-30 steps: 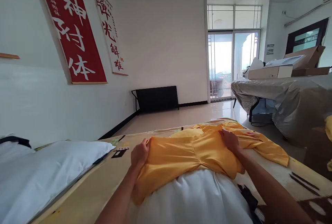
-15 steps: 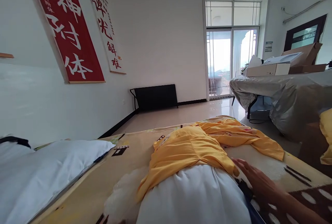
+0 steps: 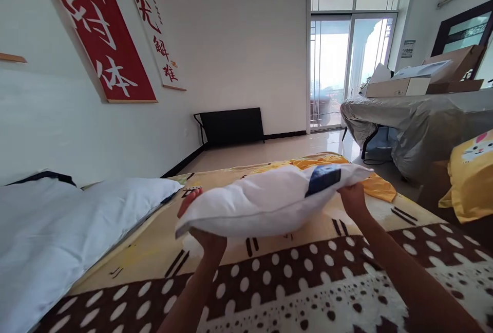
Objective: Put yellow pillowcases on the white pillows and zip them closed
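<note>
Head view: both hands (image 3: pixel 208 238) (image 3: pixel 352 197) grip white pillow (image 3: pixel 265 202); left fingers (image 3: pixel 188 199) seemingly curled over.

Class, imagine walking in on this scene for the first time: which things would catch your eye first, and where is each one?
First, the white pillow held up in the middle, the left hand under one end and the right hand at the other. Next, the red banner with white characters on the left wall. Below lies the brown dotted blanket, with a yellow cloth behind the pillow.
</note>
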Action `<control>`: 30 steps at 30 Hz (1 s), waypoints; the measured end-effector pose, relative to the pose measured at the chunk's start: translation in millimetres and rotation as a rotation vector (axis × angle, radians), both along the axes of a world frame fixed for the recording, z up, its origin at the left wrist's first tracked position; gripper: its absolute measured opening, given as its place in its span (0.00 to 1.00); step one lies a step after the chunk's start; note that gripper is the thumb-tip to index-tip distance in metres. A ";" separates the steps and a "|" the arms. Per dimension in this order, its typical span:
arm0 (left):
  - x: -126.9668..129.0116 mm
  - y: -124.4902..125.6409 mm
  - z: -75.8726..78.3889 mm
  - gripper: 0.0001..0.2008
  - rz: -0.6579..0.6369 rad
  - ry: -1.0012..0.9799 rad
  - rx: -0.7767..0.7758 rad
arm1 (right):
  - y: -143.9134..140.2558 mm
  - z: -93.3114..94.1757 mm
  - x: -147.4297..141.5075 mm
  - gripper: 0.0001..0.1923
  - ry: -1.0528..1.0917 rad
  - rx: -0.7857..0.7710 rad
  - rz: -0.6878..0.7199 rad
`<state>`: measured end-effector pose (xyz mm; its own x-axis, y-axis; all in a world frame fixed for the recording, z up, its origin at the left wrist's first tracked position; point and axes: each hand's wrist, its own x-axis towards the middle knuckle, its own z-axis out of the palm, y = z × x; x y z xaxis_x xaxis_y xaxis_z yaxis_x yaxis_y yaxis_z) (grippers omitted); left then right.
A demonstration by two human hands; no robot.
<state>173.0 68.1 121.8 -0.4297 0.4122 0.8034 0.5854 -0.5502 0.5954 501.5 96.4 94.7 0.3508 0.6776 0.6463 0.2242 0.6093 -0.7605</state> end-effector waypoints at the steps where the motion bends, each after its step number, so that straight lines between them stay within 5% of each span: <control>1: 12.6 4.0 9.4 0.22 0.022 -0.080 0.090 | 2.2 6.8 -5.2 0.23 0.143 0.045 0.033; 5: 32.4 2.8 12.7 0.15 0.050 -0.294 0.338 | -1.5 0.8 -21.5 0.14 0.645 0.105 0.111; 8: 26.1 -8.5 0.8 0.08 -0.212 -0.374 0.370 | -8.0 -16.0 -22.3 0.14 0.690 0.031 0.073; 10: 20.2 -16.2 -3.6 0.08 -0.388 -0.399 0.339 | -12.0 -20.6 -18.6 0.14 0.620 0.019 0.070; 14: 16.7 -28.4 -4.7 0.06 -0.517 -0.257 0.241 | -20.5 -16.4 -17.1 0.16 0.412 -0.045 0.136; 19: 29.1 -41.5 -9.4 0.10 -0.557 0.124 -0.071 | -33.9 -14.4 -42.1 0.20 0.016 -0.081 0.315; 24: 48.2 -52.5 -5.4 0.09 -0.584 0.577 -0.117 | -56.2 -5.1 -67.4 0.13 -0.367 -0.019 0.466; 30: 66.3 -62.6 -23.9 0.09 -0.588 0.442 -0.145 | -68.0 -0.2 -83.8 0.10 -0.473 0.102 0.507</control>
